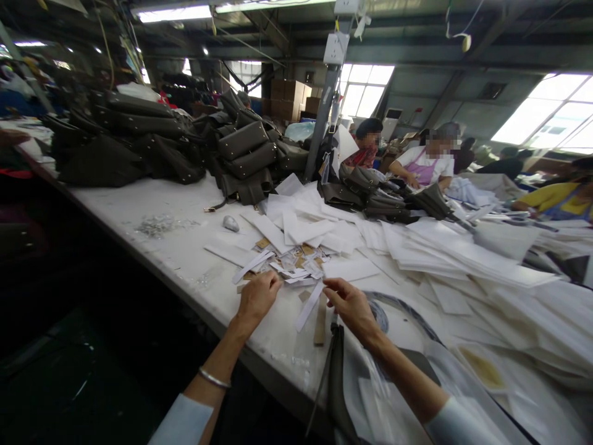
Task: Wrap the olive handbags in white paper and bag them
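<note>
My left hand (pixel 259 298) is closed, fingers curled inward, at the near left edge of a loose pile of paper tags (pixel 296 266) in white and brown. Its fingertips are turned away, so anything in them is hidden. Across a small gap, my right hand (pixel 349 304) has its fingers bent toward the thumb; I cannot make out what is between them. Close to its fingertips lie a white paper strip (pixel 309 307) and a brown strip (pixel 319 324). Below the right wrist a dark bag (pixel 340 377) stands at the table edge, beside clear plastic.
Dark bags (pixel 248 148) are heaped at the back of the white table (pixel 125 210). White foam-like sheets (pixel 463 253) spread over the right side. Small metal pieces (pixel 155 225) lie at left. A post (pixel 322 123) rises behind. Several co-workers sit beyond, one in a purple apron (pixel 420 170).
</note>
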